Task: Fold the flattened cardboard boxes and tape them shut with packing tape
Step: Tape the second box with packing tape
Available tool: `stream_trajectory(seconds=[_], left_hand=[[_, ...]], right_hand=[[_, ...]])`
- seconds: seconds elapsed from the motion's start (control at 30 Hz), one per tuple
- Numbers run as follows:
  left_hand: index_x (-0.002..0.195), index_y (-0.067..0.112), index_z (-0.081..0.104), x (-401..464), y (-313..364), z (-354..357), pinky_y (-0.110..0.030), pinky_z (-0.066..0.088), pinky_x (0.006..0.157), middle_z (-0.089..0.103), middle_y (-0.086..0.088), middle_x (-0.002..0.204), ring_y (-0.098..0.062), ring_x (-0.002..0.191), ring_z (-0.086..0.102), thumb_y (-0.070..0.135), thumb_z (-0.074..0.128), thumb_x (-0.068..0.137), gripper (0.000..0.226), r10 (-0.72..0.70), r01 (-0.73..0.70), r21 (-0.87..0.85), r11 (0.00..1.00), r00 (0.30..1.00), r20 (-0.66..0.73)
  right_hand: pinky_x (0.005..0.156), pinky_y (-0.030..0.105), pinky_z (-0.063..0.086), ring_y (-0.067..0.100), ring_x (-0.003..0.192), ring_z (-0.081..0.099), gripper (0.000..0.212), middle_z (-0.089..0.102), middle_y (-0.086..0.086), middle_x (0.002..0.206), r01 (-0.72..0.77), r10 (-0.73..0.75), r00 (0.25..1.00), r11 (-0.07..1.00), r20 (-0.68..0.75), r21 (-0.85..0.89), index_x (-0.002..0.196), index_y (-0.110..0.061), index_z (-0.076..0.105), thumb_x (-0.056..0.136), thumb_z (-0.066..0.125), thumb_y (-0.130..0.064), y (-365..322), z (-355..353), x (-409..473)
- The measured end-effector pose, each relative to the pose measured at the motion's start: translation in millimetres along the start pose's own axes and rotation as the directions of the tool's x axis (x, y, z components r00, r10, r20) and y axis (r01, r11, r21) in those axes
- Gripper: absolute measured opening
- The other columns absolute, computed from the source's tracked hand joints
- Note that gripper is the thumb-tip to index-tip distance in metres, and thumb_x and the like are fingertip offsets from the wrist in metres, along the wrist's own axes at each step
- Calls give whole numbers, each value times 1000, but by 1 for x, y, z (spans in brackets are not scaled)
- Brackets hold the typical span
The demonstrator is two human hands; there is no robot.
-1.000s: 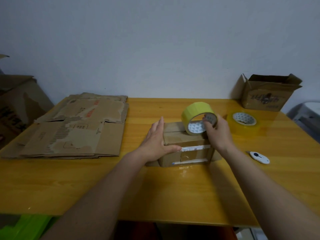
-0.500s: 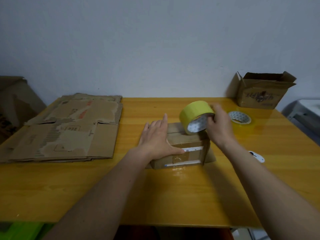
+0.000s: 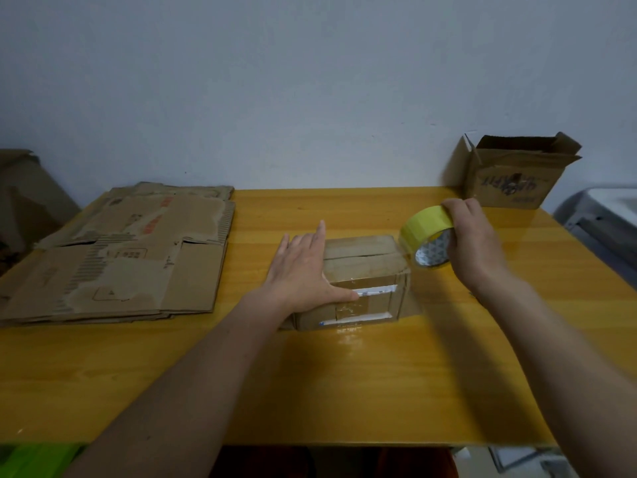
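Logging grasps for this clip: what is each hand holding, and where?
Right hand grips the tape roll by its outer rim. Left hand holds nothing; it presses flat on the box.

dark print on open box [image 3: 510, 182] unreadable, flattened cardboard [image 3: 117, 257] markings illegible

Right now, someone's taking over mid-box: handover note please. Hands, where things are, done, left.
Left hand: flat, pressing the small folded box at its left end.
Right hand: grips the yellow tape roll just past the box's right end, off the table.
Flattened boxes: stacked at table left.
Done: box folded, top flaps closed; tape shows on its front face.
Left: whether the top seam is taped cannot be told; tape it if bare, then the stack.
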State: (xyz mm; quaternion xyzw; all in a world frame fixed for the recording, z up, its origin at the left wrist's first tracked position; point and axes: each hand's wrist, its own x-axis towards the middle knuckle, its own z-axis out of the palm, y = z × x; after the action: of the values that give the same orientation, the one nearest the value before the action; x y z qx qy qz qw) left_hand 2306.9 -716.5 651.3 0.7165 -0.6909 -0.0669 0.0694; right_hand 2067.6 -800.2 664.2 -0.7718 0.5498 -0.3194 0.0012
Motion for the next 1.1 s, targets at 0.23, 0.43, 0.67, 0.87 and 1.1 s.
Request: stream_trajectory(seconds=[0.23,0.43,0.67,0.87,1.1], left_hand=[[155,23,-8,2,-1,-4,-42,-2,122,11,0,161,-20,148,7,82,58,66,125,18,-18,-2,1000,998,59],[153,41,7,5,19,-11,-54,-3,119,3,0,162,-25,149,1,37,51,97,71,131,-132,333,934,991,25],[151,44,1,10,19,14,-40,-15,117,-10,8,162,-16,148,-16,56,15,100,54,147,-143,-76,987,988,50],[149,50,4,30,-4,7,-46,-10,119,-3,14,161,-15,149,-9,44,19,104,48,262,-267,57,962,962,74],[147,50,18,40,1,-3,-49,-7,119,3,14,162,-16,149,-11,40,28,104,45,216,-205,-94,974,969,123]], right_hand=[[77,38,36,38,113,48,45,45,19,131,-135,124,978,989,168,55,133,-7,43,90,39,9,16,31,-23],[65,26,33,28,96,49,25,48,7,100,-207,81,921,931,382,300,111,-8,40,90,50,2,10,22,-28],[93,38,51,21,99,65,31,70,6,105,-494,-45,771,586,635,642,107,-13,64,89,59,-37,-14,2,-38],[55,28,45,18,56,52,33,54,4,60,-587,31,721,559,692,586,68,-12,55,92,58,-35,-31,6,-48],[39,21,31,13,31,36,55,38,-2,39,-690,121,633,537,765,486,43,-19,43,91,60,-41,-38,19,-68]])
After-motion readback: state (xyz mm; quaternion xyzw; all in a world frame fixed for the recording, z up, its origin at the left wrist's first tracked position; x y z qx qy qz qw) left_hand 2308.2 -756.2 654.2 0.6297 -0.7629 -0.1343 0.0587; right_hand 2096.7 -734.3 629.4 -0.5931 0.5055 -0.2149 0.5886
